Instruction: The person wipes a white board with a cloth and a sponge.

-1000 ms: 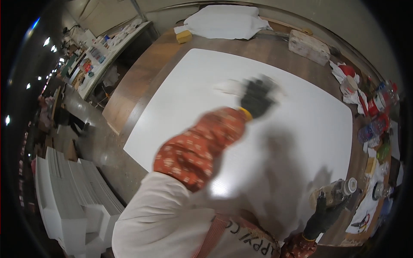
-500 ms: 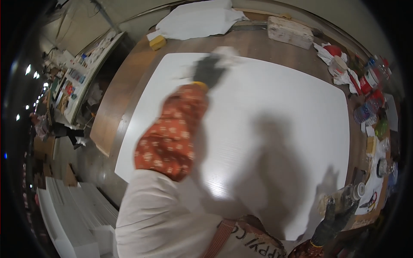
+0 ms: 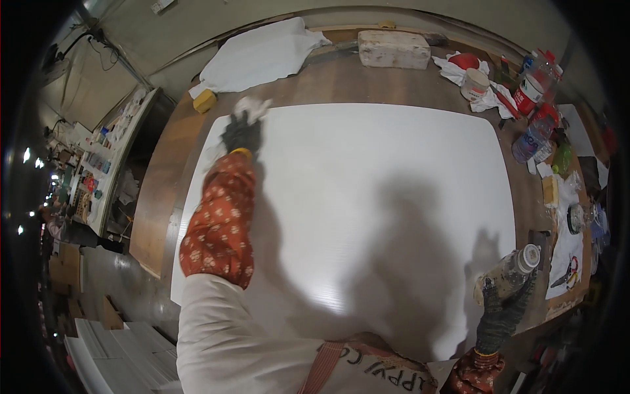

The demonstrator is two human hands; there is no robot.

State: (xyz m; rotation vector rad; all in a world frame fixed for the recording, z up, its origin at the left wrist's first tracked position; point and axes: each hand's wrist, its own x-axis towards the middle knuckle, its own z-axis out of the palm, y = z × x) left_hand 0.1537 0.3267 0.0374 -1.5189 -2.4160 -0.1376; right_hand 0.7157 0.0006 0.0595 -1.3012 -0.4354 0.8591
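Note:
A large white panel (image 3: 354, 171) with rounded far corners lies flat on the brown worktable. At its far left corner my left hand (image 3: 241, 136), in a dark glove, presses a crumpled white cloth (image 3: 252, 107) onto the surface; the fingers are partly smeared by motion. A red flowered sleeve covers that forearm. Over the panel's near right edge, my right hand (image 3: 504, 315), gloved too, is closed round a clear plastic bottle (image 3: 506, 277). The bottle is tilted, its white cap end pointing up and to the right.
A white sheet (image 3: 252, 56), a yellow sponge (image 3: 204, 100) and a pale block (image 3: 394, 50) lie along the table's far side. Bottles (image 3: 535, 134), a jar (image 3: 474, 85) and pliers (image 3: 568, 272) crowd the right side. White boards (image 3: 121, 351) are stacked at lower left.
My left hand has swept the cloth leftward along the panel's far edge to its left corner. My right hand still holds the bottle. The head view has shifted.

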